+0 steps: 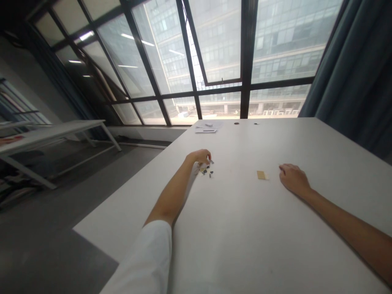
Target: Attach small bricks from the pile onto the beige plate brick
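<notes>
Left of the card (261, 175), your left hand (201, 156) pinches a grey piece (212, 162) by the pile (204, 172); right of the card, your right hand (294, 178) lies curled, its grip impossible to tell.

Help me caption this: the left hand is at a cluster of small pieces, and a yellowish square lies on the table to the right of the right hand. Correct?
One side is wrong: the head view shows the yellowish square on the table to the left of the right hand. The left hand is at the cluster of small pieces, as you say.
</notes>
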Demonstrator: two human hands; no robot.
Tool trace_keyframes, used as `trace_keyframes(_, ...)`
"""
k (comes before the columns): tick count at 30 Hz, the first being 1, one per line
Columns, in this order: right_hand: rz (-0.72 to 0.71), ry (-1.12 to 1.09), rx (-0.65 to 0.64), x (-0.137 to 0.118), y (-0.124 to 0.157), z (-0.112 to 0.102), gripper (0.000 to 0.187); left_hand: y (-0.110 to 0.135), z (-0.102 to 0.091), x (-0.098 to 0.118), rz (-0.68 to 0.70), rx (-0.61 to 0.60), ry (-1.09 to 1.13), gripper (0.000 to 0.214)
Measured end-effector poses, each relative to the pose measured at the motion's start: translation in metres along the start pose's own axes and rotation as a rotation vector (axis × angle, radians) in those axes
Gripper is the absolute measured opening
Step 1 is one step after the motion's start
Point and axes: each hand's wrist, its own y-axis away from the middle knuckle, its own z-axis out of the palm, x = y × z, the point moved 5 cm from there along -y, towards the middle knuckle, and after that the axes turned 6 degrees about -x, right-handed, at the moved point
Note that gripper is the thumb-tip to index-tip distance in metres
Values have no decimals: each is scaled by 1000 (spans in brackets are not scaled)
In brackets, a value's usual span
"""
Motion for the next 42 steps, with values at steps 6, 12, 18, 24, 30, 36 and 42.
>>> trace_keyframes(6,-7,-4,11,-1,-1,0,42,10,-12,35,124,71,-29,38)
trace_keyframes(12,13,-33,2,-2,-1,-1,43,22,0,98,331,-32,-23,36)
trace_keyframes(18,26,-31,-5,-7,1,-5,42,21,31,143,439,-69,-58,38)
trace_keyframes(24,37,-41,-8,-9,1,-7,40,16,46,154,450,-86,-1,40)
trace_keyframes(30,54,-59,-32,-12,2,-12,41,17,46,149,427,-90,37,44)
trace_keyframes(36,69,-53,-40,-14,2,-14,42,19,46,148,394,-76,59,45)
trace_keyframes(42,57,-89,-5,-13,2,-13,39,23,48,155,381,4,25,37)
